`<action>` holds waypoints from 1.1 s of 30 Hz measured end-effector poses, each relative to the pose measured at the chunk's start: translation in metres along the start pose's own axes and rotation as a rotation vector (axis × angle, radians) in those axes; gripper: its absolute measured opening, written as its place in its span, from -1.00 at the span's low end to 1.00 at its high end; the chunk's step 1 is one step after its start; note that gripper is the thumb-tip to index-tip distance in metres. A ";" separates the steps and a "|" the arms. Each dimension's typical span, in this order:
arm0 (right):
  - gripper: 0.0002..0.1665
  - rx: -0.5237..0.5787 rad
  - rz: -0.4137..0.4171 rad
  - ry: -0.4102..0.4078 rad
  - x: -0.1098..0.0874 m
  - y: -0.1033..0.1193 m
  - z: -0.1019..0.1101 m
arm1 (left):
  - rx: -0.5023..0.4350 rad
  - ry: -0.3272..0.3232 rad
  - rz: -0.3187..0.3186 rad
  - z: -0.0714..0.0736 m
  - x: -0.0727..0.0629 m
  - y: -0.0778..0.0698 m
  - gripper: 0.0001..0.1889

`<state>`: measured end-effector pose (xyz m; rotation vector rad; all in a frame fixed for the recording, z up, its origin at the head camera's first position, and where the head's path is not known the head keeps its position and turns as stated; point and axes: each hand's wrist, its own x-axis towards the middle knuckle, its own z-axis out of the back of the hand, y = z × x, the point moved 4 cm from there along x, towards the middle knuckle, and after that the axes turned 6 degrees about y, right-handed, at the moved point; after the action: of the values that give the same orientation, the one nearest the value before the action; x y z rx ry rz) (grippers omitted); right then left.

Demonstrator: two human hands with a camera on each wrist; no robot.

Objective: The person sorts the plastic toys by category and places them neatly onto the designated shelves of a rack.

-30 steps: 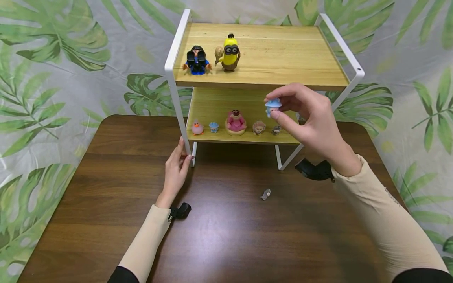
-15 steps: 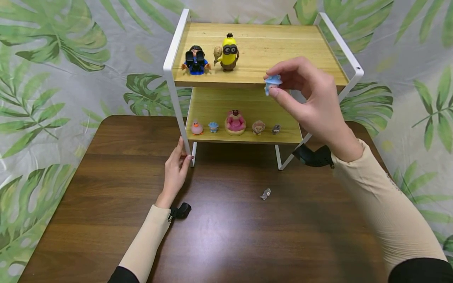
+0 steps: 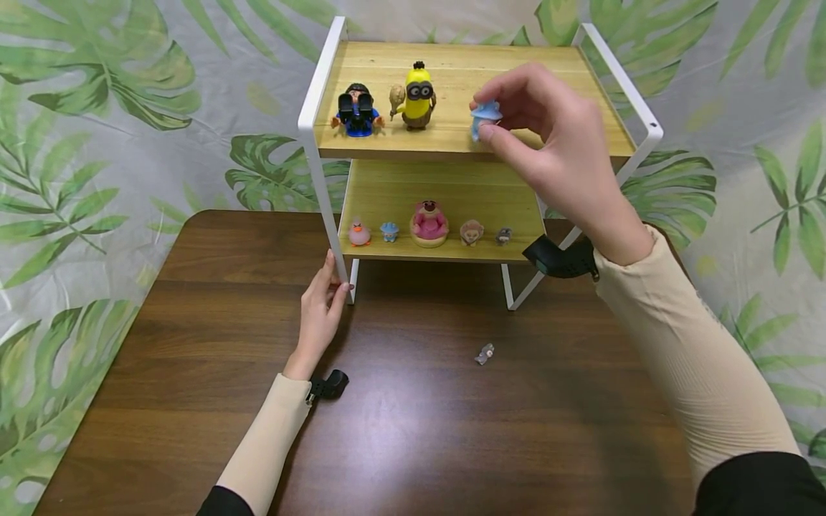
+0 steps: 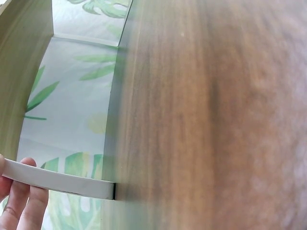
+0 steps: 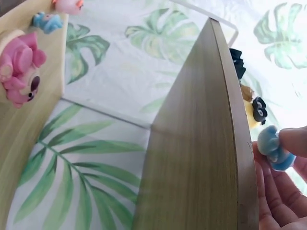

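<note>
My right hand pinches a small light-blue figurine with a wide hat between thumb and fingers. It holds the figurine at the front edge of the top wooden shelf, right of a yellow Minion figure. In the right wrist view the blue figurine is beside the shelf board's edge, partly covered by the thumb; whether it touches the board I cannot tell. Low on the left, my left hand grips the rack's white front leg, thumb on one side and fingers on the other.
A dark-haired figure in blue stands at the top shelf's left. Along the lower shelf sit a pink duck, a blue figurine, a pink bear, a lion-like figure and a small grey one. A grey figurine lies on the table.
My right hand has risen with the blue figurine from the lower shelf's height to the top shelf's front edge, shifting slightly left. The left hand has stayed on the leg.
</note>
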<state>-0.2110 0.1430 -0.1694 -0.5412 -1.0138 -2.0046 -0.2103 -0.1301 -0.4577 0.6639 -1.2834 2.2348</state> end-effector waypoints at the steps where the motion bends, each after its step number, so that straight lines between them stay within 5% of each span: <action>1: -0.78 -0.002 -0.014 0.000 0.002 -0.001 0.000 | 0.001 0.001 0.001 0.000 0.000 0.000 -0.04; 7: -0.78 -0.030 -0.054 0.005 0.011 -0.002 -0.002 | 0.001 0.005 0.002 0.000 0.000 0.000 -0.04; 14: -0.74 -0.074 -0.208 0.015 0.018 -0.007 -0.004 | -0.008 -0.002 -0.009 0.000 0.000 -0.001 -0.04; 33: -0.76 -0.105 -0.222 0.051 0.018 -0.012 -0.007 | -0.003 0.001 -0.006 -0.001 0.000 0.002 -0.05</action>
<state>-0.2316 0.1329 -0.1670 -0.4466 -0.9769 -2.2665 -0.2111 -0.1305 -0.4593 0.6643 -1.2827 2.2276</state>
